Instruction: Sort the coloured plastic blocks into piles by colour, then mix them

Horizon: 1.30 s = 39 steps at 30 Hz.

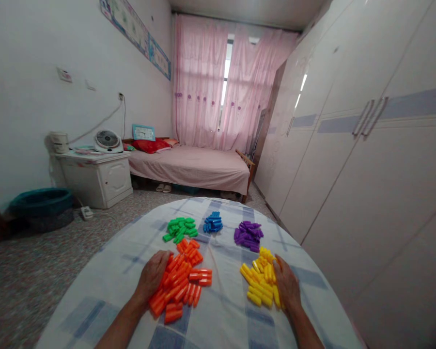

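Fingers of your left hand (153, 275) were loosely bent along the left edge of a heap of orange pieces (178, 278), touching its side; fingers of your right hand (288, 282) curved likewise against the right edge of a heap of yellow pieces (263, 281); neither hand was balled into a fist, but whether any fingertip had hold of a piece could not be told, the tips being partly hidden; both heaps lay between your hands, well apart from each other; the pieces were short, glossy and tube-like, several of them side by side in small rows.

Beyond your left fingers, at the orange heap's far end, lay green pieces (180, 229); farther off, between your two hands, lay blue pieces (213, 222); beyond your right fingers and a little to their left lay purple pieces (249, 236); a white and blue tablecloth (225, 320) spread under everything; far past your fingers stood a bed (199, 162) before pink curtains (203, 72); off beyond your left fingers, a white cabinet (116, 180) bore a fan (108, 140); tall wardrobe doors (385, 194) rose to the right of your right fingers.
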Available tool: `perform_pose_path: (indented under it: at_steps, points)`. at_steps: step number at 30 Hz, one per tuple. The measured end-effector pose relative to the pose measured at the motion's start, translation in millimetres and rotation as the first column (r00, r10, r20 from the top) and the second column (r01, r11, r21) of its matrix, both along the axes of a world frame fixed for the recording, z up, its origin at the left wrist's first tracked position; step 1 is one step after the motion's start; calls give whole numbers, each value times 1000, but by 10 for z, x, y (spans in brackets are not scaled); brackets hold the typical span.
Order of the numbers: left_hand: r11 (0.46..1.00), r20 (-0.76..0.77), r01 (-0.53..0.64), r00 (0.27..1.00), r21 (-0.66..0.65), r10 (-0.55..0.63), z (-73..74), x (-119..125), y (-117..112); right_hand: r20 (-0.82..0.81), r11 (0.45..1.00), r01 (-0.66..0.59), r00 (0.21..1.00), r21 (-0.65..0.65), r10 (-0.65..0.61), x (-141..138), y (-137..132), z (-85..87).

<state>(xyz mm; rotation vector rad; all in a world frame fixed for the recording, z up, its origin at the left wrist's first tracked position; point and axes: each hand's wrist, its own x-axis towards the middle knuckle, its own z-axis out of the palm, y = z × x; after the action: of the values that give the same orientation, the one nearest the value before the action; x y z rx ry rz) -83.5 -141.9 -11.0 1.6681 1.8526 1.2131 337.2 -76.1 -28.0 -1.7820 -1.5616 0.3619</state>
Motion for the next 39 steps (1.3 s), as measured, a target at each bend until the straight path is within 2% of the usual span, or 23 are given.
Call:
perform_pose_path:
  at_steps: [4,7,11,15,19,22,26,29,34,36,39]
  points:
    - [1000,-16,-1,1000,-17,1,26,13,-10,30,999,-54,998,-6,54,-101,-115,54]
    - [999,-18,-22,1000,-25,21,38,25,-23,3,999,-49,999,2,49,-165,-176,64]
    - [999,-18,-14,1000,-30,14,49,27,-28,-29,999,-40,999,37,41,-308,-251,13]
    - [999,-16,-26,1000,-31,26,36,12,-14,7,994,-56,998,95,56,-462,-294,-83]
    - [999,-24,-20,1000,-27,19,-2,-6,4,81,991,9,997,137,-20,-612,-307,-151]
    - [1000,-27,-12,1000,-27,11,-6,-6,4,128,988,24,991,151,-43,-745,-327,-162]
    - [999,-25,-19,1000,-43,18,15,-6,-12,138,987,-29,990,157,7,-886,-374,-123]
    - [999,-10,2,1000,-47,-2,-40,-47,-12,124,981,-74,991,180,52,-918,-403,-81]
    - [998,38,-31,999,-53,33,-242,-88,24,83,979,-70,995,191,55,-909,-419,-54]
    - [997,82,-56,995,-59,61,-274,-16,24,81,978,-65,995,199,50,-908,-417,-62]
    - [996,153,-84,984,-27,87,-248,177,11,94,976,-65,995,207,46,-907,-408,-81]
